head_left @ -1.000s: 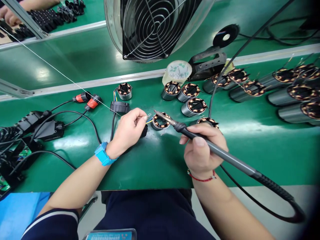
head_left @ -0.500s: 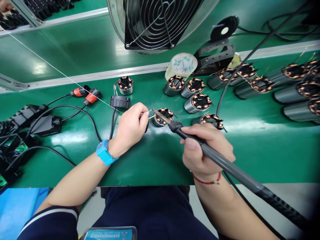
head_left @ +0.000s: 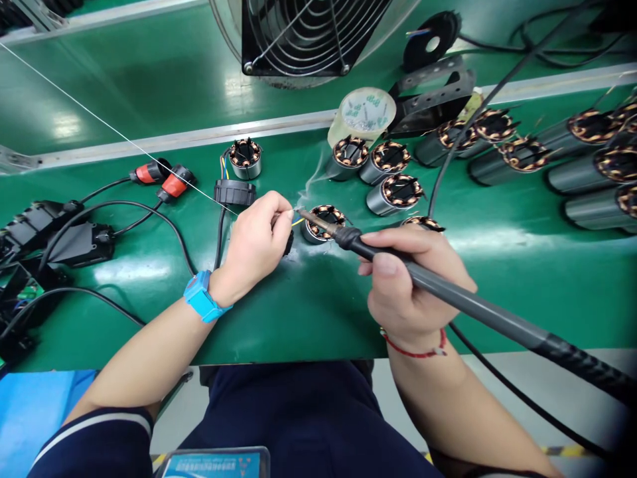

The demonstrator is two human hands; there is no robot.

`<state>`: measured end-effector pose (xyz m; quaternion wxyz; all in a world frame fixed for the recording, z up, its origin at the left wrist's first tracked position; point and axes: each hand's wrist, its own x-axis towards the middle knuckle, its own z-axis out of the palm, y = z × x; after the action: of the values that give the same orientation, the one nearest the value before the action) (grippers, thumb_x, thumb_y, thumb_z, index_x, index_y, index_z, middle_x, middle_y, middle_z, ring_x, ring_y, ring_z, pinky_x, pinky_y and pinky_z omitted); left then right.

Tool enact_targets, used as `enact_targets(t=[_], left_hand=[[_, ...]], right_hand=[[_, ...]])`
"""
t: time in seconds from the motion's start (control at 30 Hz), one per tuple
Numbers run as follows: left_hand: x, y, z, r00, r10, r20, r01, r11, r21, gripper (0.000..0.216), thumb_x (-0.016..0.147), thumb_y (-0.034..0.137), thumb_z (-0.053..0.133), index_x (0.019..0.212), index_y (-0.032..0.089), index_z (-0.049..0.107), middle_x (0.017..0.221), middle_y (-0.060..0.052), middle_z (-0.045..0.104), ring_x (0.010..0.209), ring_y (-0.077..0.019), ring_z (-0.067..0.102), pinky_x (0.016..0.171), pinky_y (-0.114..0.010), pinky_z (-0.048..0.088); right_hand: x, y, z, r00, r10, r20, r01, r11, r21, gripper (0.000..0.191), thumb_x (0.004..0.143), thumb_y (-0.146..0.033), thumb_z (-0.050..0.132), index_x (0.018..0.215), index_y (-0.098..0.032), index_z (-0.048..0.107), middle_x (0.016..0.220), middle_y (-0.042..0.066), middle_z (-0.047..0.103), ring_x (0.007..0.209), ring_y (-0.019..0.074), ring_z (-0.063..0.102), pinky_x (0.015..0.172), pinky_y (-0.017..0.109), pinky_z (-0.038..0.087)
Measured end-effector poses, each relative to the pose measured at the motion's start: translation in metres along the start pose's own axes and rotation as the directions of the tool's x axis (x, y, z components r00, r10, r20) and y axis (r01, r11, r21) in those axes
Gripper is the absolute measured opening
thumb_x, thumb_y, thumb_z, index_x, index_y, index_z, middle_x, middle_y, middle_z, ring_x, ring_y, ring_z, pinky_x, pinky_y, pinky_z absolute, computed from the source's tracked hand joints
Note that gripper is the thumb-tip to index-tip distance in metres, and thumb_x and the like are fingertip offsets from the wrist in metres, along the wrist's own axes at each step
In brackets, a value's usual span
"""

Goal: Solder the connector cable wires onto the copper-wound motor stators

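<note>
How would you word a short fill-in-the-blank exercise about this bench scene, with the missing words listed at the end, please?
1. The right hand grips a ____, its metal tip close to the left hand.
2. The wrist strap on the left arm is coloured ____.
3. The bracelet on the right arm is coloured ____.
4. A large ____ with a wire grille in front appears at the top of the view.

Missing words: soldering iron; blue; red; fan.
</note>
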<state>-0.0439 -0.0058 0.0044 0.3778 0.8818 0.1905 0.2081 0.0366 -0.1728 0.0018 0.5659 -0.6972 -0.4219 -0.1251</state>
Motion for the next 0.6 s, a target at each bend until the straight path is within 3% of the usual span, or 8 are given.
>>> enact_targets(t=[0.3,0.6], left_hand=[[0.0004,-0.002,0.0003,1.0,0.002,0.008,-0.002,1.0,-0.001,0.012,0.087,0.014,0.049,0.077,0.018,0.051,0.071,0.002,0.056,0.067,-0.0109,0.051,0.061,-0.025,0.036],[0.0008,-0.0015,0.0001,1.0,0.01,0.006,-0.01,1.0,-0.011,0.012,0.087,0.014,0.05,0.076,0.018,0.052,0.071,0.002,0.057,0.067,-0.0102,0.051,0.062,-0.024,0.036]], right_hand=[[-0.0005,-0.0017,-0.0007,0.999,-0.042,0.025,0.043,0.998,-0.045,0.011,0.089,-0.029,0.057,0.097,-0.025,0.063,0.079,0.001,0.068,0.062,0.016,0.061,0.058,0.034,0.05],[-0.0027,-0.0003,-0.0008,0.999,-0.041,-0.033,0.039,0.998,-0.047,0.014,0.091,-0.032,0.055,0.1,-0.026,0.064,0.08,0.001,0.067,0.062,0.0161,0.061,0.058,0.035,0.05]])
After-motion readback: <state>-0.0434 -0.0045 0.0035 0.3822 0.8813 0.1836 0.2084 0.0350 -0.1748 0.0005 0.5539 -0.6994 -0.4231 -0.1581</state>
